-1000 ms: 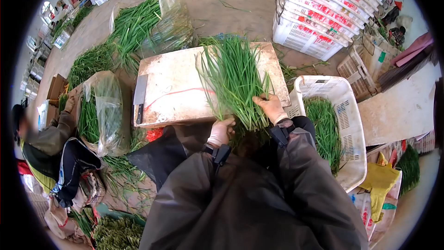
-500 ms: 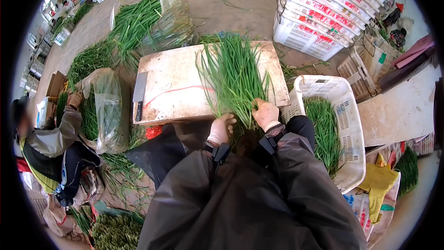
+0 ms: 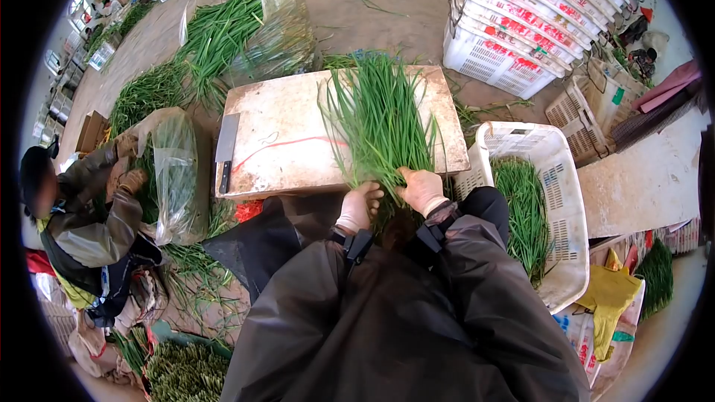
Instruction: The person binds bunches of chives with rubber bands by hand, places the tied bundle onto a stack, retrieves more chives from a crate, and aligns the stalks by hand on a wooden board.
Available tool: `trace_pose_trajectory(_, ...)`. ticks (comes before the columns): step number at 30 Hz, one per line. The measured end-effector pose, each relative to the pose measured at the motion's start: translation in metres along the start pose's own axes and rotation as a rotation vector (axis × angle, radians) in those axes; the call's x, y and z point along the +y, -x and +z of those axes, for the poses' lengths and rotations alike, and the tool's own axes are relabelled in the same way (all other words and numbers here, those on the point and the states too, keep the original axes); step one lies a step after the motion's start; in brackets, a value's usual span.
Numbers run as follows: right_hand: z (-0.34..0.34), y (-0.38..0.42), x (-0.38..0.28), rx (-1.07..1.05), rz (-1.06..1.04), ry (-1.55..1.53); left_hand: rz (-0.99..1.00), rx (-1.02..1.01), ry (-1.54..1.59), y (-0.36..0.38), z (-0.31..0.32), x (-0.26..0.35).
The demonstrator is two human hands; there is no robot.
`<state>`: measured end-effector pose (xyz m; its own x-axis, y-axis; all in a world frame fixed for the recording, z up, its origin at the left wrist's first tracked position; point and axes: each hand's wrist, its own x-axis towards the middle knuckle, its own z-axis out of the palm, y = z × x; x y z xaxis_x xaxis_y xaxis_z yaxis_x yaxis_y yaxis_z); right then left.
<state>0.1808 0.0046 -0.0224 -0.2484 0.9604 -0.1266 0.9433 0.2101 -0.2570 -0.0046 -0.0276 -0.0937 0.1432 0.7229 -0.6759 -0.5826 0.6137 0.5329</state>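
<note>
A loose bunch of long green chives (image 3: 383, 115) lies over the right part of a worn white board (image 3: 287, 112), its lower ends hanging past the near edge. My left hand (image 3: 362, 205) has its fingers curled in at the left side of those lower ends. From the right, my right hand (image 3: 421, 190) pinches the stems just above the board's near edge. Both hands appear to be in pale gloves. A cleaver (image 3: 226, 150) with a black handle lies along the board's left side, and a red string (image 3: 287, 143) runs across the surface.
To my right stands a white crate (image 3: 570, 201) with chives inside. Stacked white crates (image 3: 514, 37) rise at the back right. Plastic bags (image 3: 179, 179) of greens stand on the left, where a co-worker (image 3: 93, 216) sits handling greens. More bundles (image 3: 186, 372) lie bottom left.
My right hand has shifted slightly left along the stems, closer to my left hand. The co-worker has leaned in, and both of that person's hands now show at the bag.
</note>
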Motion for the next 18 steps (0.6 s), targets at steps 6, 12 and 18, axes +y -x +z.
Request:
trace_pose_trajectory(6, 0.02, -0.013, 0.035, 0.091, -0.035, -0.478, -0.012, -0.013, 0.017, -0.002, -0.004, -0.001)
trace_pose_trajectory(12, -0.031, -0.001, 0.029, 0.001, 0.099, -1.586, 0.03, -0.005, -0.044, 0.001, 0.01, -0.003)
trace_pose_trajectory(18, -0.067, 0.003, 0.034, -0.031, 0.034, -1.847, 0.054, 0.0, -0.074, 0.005, 0.019, -0.004)
